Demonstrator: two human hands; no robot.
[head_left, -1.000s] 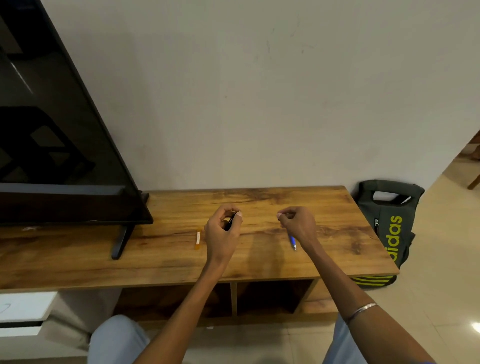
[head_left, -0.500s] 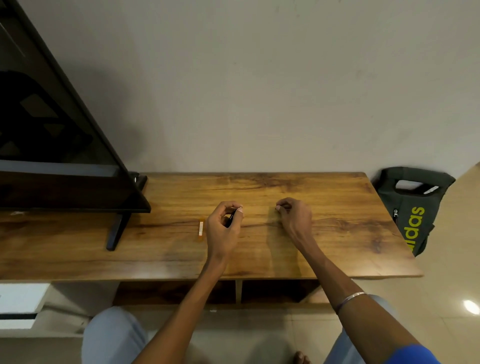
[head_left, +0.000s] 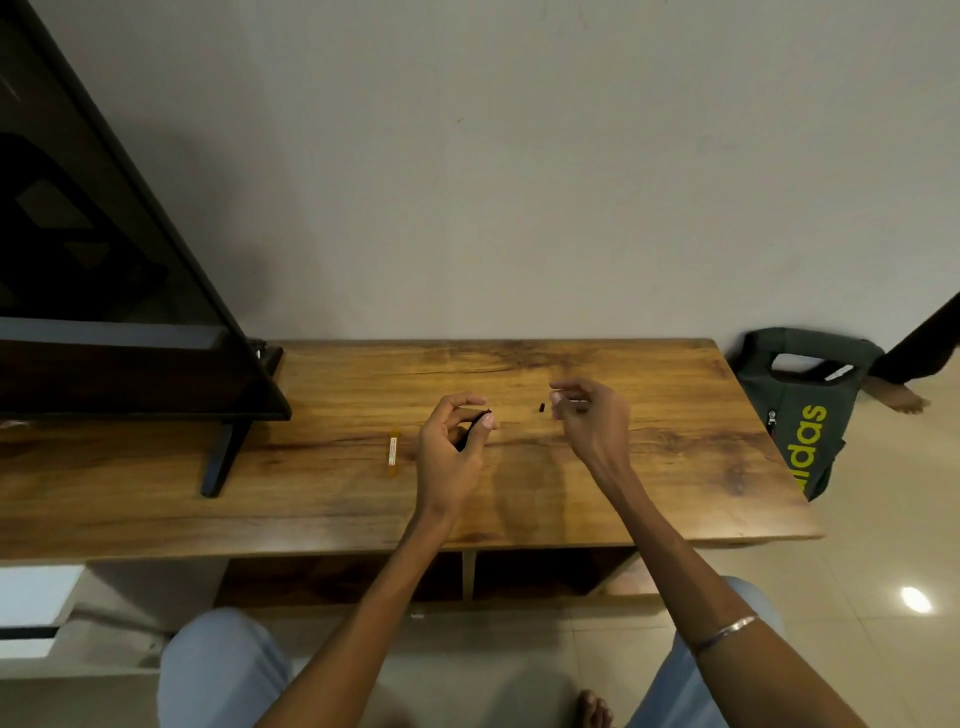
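TV (head_left: 104, 260) sits well left of the orange strip (head_left: 393, 456) on the smooth wood worktop (head_left: 675, 467). Just right of the strip, the left hand (head_left: 452, 452) pinches a thin black piece (head_left: 479, 419). It looks light, stiff and fumble-prone, so I'd grip it mid-length. Further right a tiny black bit (head_left: 540, 407) lies loose, then the right hand (head_left: 589, 421), fingers curled, can't tell round what.

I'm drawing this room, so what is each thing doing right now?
Thin black stick: pinched in left hand.
Small black bit: lying loose on brown wooden table.
Small orange strip: lying flat, untouched.
Right hand: fingers curled, contents unclear.
Black flat television: screen dark.
Dark green fabric bag: upright on floor.
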